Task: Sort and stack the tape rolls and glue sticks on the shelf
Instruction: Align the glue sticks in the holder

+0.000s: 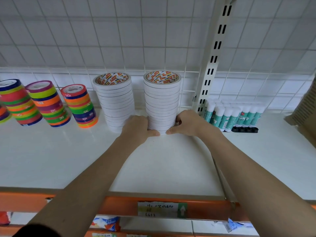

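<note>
Two tall stacks of white tape rolls stand on the white shelf [153, 159]. My left hand [136, 128] and my right hand [185, 124] grip the base of the right white stack [162, 100] from either side, thumbs in front. The left white stack [115, 100] stands just beside my left hand. Three stacks of coloured tape rolls [80, 106] stand further left. A group of upright white-and-teal glue sticks [234, 117] stands right of the slotted upright.
A wire grid wall [136, 40] backs the shelf, with a cream slotted upright [213, 57] at the right. A brown cardboard box [306, 106] sits at the far right. An orange front rail [119, 206] carries a paper label. A black holder [244, 130] lies before the glue sticks.
</note>
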Tool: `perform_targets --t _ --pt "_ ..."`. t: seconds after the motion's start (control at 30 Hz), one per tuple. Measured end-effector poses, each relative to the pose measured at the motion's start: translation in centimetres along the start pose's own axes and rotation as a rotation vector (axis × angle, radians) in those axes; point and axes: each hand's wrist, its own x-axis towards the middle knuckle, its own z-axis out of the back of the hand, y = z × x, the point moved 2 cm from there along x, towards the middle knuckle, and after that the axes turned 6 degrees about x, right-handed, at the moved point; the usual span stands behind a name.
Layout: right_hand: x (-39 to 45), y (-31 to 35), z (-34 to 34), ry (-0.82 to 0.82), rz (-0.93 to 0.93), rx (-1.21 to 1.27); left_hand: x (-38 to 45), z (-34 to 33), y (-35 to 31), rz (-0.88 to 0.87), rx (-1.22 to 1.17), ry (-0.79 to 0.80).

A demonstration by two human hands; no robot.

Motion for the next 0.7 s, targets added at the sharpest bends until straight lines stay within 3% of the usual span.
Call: perform_targets --t 0.5,0.7 --pt "-1.3 1.3 -0.7 -0.043 -0.022 -0.076 -1.0 0.5 -0.5 0.032 0.101 0.002" --pt "-3.8 1.2 -0.8 -0.089 0.015 -0.128 -2.9 1.2 -2.6 0.106 0.246 -0.003"
